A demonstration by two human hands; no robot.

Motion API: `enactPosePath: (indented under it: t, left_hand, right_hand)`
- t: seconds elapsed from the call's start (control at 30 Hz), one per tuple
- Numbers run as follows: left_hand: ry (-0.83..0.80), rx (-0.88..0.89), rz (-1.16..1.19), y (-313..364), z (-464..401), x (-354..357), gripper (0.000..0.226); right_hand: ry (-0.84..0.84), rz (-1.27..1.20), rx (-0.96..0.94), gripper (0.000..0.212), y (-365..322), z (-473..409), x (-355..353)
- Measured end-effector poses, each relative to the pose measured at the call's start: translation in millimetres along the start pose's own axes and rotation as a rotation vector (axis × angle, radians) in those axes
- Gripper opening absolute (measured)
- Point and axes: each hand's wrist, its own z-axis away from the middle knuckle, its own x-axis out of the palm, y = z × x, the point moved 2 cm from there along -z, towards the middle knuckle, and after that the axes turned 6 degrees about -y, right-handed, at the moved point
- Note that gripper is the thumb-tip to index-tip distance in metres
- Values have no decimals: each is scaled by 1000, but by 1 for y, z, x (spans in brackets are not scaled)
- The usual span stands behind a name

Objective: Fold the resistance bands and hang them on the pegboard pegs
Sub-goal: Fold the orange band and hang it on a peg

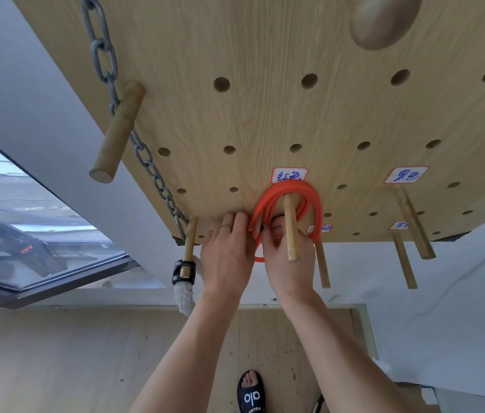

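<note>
An orange-red resistance band (pixel 312 201), folded into several loops, hangs over a wooden peg (pixel 291 231) on the light wooden pegboard (pixel 265 114), just below a white handwritten label (pixel 289 175). My left hand (pixel 229 251) holds the loops on their left side, fingers curled round the strands. To the right of it my right hand (pixel 286 257) grips the lower part of the band beneath the peg. The band's bottom end is hidden behind both hands.
More pegs stick out at the right (pixel 414 225) and lower right (pixel 404 260), under other labels (pixel 406 174). A thick peg (pixel 117 132) and a grey chain (pixel 146 156) hang at the left, and a rope end (pixel 184 289) hangs from a small peg. Window at left, wooden floor below.
</note>
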Motion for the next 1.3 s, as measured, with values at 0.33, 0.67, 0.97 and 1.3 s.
enactPosePath:
  t: [0.33,0.67,0.97,1.3]
  left_hand:
    - [-115,-122,18,5,8,-20,17]
    - [-50,16,44,11,-10,-28,5]
    - [115,153,111,22,-4,-47,10]
    - [83,234,106,30,-22,-48,30]
  right_hand:
    - [3,1,-77,13,9,15,-12]
    - [-46,-33,-34,14,11,15,-6]
    - [-29,-33,-2,19,8,17,-4]
    - [-42,-4,-43,21,4,17,-21]
